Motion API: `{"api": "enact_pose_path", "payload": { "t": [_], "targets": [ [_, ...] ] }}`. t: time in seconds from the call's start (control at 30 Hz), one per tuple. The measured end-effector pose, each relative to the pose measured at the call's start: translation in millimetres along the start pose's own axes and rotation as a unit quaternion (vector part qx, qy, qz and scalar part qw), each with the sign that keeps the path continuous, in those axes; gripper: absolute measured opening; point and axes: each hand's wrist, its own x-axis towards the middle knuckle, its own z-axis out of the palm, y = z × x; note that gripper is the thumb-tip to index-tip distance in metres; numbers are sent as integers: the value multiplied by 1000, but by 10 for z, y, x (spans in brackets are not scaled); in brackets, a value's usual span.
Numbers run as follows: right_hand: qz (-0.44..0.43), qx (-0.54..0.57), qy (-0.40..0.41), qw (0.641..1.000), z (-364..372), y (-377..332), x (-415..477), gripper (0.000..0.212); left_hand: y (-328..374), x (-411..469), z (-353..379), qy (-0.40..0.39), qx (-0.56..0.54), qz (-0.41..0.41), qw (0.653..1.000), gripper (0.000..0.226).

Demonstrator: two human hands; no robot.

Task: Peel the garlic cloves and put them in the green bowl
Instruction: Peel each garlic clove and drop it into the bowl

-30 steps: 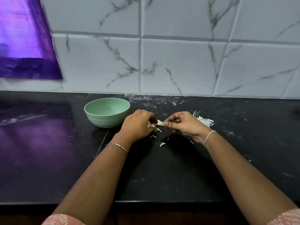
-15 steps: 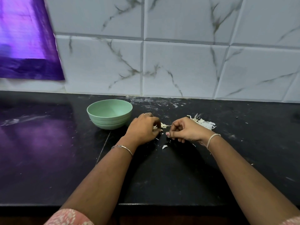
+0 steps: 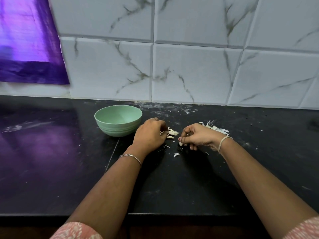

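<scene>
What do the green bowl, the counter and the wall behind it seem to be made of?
The bowl looks like matte plastic, perhaps melamine: even pale green, faint ridges, no shine. The counter seems polished dark stone: it mirrors the purple light. The wall is smooth marble-look tile, probably ceramic: grey veins, recessed joints.

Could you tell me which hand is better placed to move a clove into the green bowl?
Left: the left hand sits right beside the green bowl, next to the garlic cloves; the right hand is farther away, beyond them.
</scene>
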Motion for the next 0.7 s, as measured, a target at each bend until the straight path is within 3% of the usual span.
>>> {"api": "enact_pose_path", "payload": {
  "t": [0.27, 0.57, 0.7],
  "targets": [
    [11, 16, -38, 999, -61, -43, -37, 3, -22, 9, 27, 8, 0, -2, 1000, 13],
    [21, 66, -40, 997, -39, 20, -24, 14, -34, 6, 43, 7, -2, -2, 1000, 12],
    [-16, 98, -34, 995, -177, -100, -16, 12, -39, 15, 47, 11, -7, -4, 1000, 11]
  ]
}}
